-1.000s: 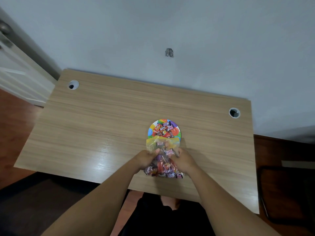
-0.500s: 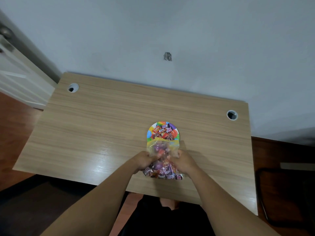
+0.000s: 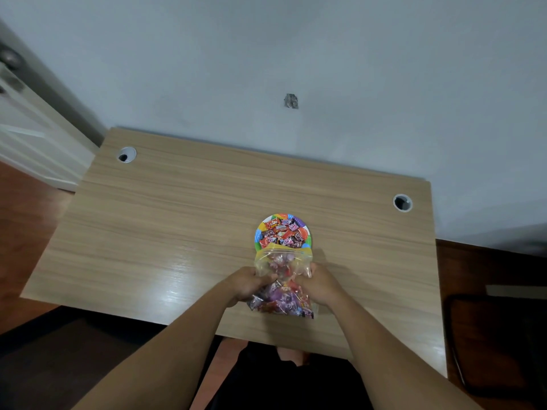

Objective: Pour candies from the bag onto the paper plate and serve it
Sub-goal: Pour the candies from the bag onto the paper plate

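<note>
Now both hands hold the clear bag [image 3: 281, 287], left hand [image 3: 247, 284] and right hand [image 3: 321, 284] clamped on its two sides, near the front edge of the table [image 3: 165, 232]. Its yellow mouth lies over the near rim of the paper plate [image 3: 307, 235]. To pour well, I would lift the bottom slowly, so the candies [image 3: 281, 232] slide and do not spill; wrapper print is too small to read.

The clear, crinkly plastic bag [image 3: 282, 270] under my grip is thin and glossy, with a yellow strip along its mouth. The wrapped candies [image 3: 281, 233] look like shiny foil or plastic. The round paper plate [image 3: 307, 232] has a smooth printed rim in many colours. The light wood-grain counter [image 3: 177, 220] has a smooth, slightly glossy laminate look, catching glare near its front edge. The pale wall [image 3: 296, 54] is matt.
</note>
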